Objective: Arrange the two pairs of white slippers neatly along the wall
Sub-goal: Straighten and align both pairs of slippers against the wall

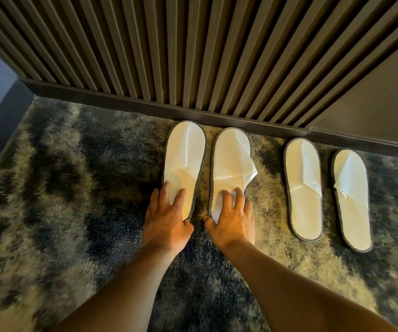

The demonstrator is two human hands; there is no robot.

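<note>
Two pairs of flat white slippers with grey edging lie on the carpet, toes toward the slatted wall point(193, 56). The left pair sits in the middle: one slipper point(184, 154) under my left hand point(167, 219), its partner point(231, 159) under my right hand point(231, 219). Both hands press spread fingers on the heel ends, thumbs at the inner edges. The upper of the slipper under my right hand is crumpled and sticks out to the right. The right pair, one slipper point(303, 188) and another point(352, 200), lies untouched further right, side by side.
A dark baseboard point(145, 104) runs along the foot of the wall. The mottled grey and beige carpet point(61, 188) covers the floor. A plain dark panel point(372, 104) adjoins the slats at the right, and a dark skirting point(4, 116) borders the carpet at far left.
</note>
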